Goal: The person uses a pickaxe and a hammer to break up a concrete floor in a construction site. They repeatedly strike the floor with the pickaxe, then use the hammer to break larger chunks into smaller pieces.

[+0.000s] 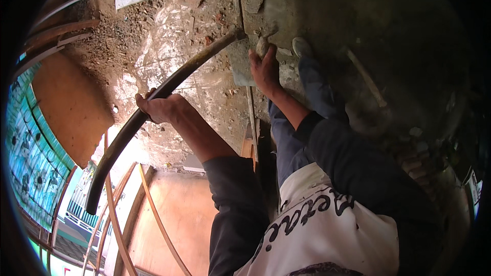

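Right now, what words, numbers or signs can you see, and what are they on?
White shirt: big dark cursive lettering, partly folded; I won't copy it out.
Pale panel, lower left: a red mark, too small and cut off to read.
Long dark pole in the left hand: none visible.

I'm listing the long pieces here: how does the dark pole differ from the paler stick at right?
The dark pole is in the grip of the left hand; the paler stick lies on the floor. The pole looks longer and thicker than the stick, though nearness may exaggerate that. Both are long and narrow.
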